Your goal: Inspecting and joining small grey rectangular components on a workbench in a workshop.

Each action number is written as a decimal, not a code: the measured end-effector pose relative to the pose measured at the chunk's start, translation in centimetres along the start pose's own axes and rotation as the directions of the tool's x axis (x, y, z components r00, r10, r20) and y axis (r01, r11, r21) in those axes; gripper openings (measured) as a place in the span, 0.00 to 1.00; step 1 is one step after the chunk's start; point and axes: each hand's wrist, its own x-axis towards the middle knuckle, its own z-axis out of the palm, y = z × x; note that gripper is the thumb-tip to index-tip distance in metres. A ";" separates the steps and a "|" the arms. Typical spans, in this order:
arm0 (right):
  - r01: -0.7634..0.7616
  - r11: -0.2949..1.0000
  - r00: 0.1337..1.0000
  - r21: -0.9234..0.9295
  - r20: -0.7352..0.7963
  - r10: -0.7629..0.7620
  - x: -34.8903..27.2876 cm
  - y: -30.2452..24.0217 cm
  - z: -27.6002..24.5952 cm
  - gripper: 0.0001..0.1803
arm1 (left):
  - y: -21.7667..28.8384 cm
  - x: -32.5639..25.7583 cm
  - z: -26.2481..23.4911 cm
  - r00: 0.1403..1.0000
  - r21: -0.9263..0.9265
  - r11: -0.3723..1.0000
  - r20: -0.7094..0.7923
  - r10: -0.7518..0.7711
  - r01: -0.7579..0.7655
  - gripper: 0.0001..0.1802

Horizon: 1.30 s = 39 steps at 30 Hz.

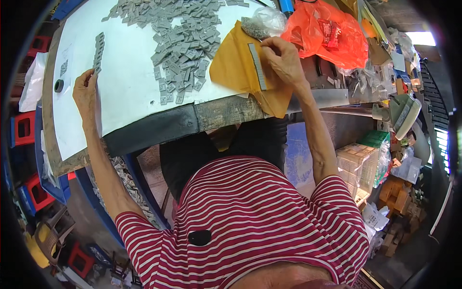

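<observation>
The two hands are well apart over the table (228, 114). The left hand (85, 98) has its thumb and fingertips drawn together at the near end of a row of overlapping grey tiles (98, 52); whether they grip the last one, I cannot tell. The right hand (285, 61) pinches thumb and forefinger just beside the far end of a narrow grey strip (257, 67), which lies on a yellow-brown sheet (228, 65); anything between those fingertips is too small to tell. Between the hands spreads a pile of loose grey tiles (187, 45), their faces bearing small, unreadable marks. Left of the left hand sits a dark ring (58, 85), with a blurred printed patch (63, 67) beyond. Right of the right hand, a red plastic bag (308, 26) carries a darker red packet (330, 33) with pale lettering.
</observation>
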 end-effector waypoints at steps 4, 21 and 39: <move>0.231 0.940 0.972 -0.251 0.020 -0.233 1.4 0.5 0.9 0.07 | 0.5 -0.6 -0.1 1.000 0.008 1.000 -0.021 0.016 -0.016 0.14; 0.542 0.640 0.836 -0.545 0.432 -0.339 3.6 1.7 1.2 0.05 | 4.9 -4.6 -1.9 0.980 -0.119 0.992 -0.197 0.023 -0.047 0.11; 0.641 0.492 0.767 -0.589 0.503 -0.398 4.0 0.3 1.3 0.05 | 15.0 -10.6 4.6 0.903 -0.222 0.937 0.280 0.325 -0.268 0.08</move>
